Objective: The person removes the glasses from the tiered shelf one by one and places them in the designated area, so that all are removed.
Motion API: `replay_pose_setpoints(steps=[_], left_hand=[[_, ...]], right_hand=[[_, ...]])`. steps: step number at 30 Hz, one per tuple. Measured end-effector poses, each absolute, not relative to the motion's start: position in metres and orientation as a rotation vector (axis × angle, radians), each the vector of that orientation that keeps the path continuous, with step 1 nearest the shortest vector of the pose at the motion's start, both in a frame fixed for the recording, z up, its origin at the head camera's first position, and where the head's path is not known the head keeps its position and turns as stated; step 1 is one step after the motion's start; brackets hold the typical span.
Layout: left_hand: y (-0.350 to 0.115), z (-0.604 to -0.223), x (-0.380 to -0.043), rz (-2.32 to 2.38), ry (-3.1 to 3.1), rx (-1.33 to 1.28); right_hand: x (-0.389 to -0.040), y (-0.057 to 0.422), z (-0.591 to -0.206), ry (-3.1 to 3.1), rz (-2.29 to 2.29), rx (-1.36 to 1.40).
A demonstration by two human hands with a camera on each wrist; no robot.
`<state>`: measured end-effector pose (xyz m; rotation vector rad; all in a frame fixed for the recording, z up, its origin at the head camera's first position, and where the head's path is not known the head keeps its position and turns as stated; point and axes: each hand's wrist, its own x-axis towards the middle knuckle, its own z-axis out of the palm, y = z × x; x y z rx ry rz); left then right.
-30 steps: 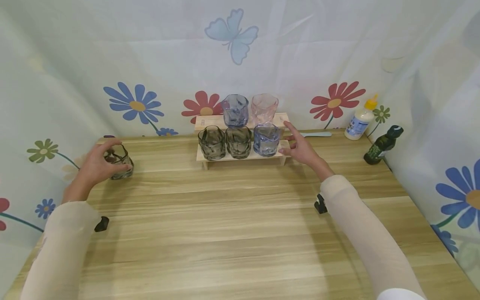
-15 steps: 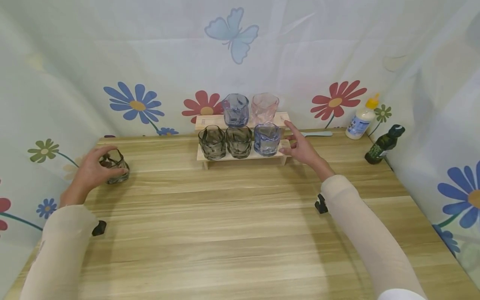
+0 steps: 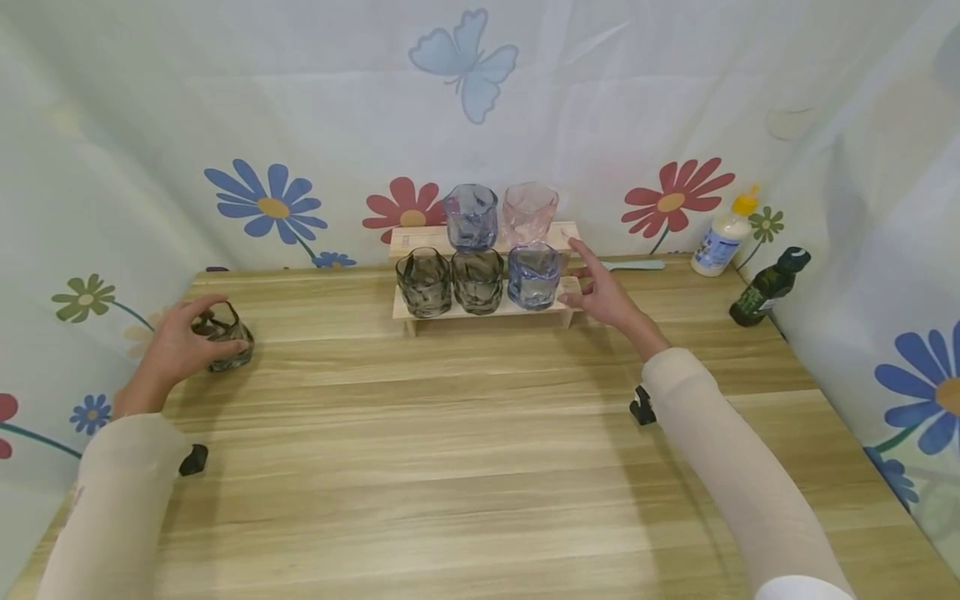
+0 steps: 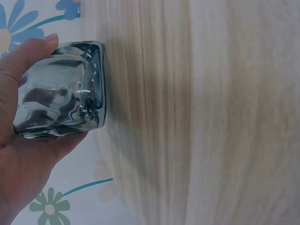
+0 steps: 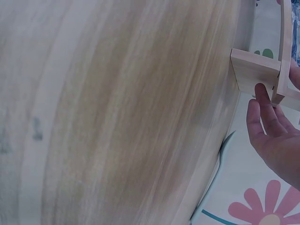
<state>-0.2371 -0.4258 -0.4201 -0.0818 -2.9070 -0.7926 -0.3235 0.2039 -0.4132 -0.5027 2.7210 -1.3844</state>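
Observation:
At the table's left edge my left hand (image 3: 174,352) grips a smoky grey glass tumbler (image 3: 238,330), thumb on one side and fingers on the other. In the left wrist view the tumbler (image 4: 65,89) has its base close to the wood. My right hand (image 3: 613,302) holds the right end of a two-tier wooden stand (image 3: 420,241), thumb at the lower shelf and fingers underneath. On the upper tier stand a blue glass (image 3: 471,218) and a pink glass (image 3: 529,215). Below are two grey glasses (image 3: 424,285) and a blue glass (image 3: 533,279).
Right of the stand lies a pale blue flat utensil (image 3: 636,266). A white bottle with a yellow cap (image 3: 717,243) and a dark green bottle (image 3: 767,290) stand at the back right. Flowered curtains (image 3: 337,108) border the wooden table (image 3: 420,433).
My left hand has moved the grey tumbler slightly left and toward me. The right hand has stayed at the stand, and the glasses on it have not moved.

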Motion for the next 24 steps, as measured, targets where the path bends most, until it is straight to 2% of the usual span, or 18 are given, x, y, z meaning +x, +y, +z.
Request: replay_pose_setpoints(steps=[24], left_hand=[[-0.4321, -0.4181, -0.2383, -0.844, -2.969, -0.042]], right_hand=[[-0.323, 0.2042, -0.4116, 2.715, -1.381, -0.487]])
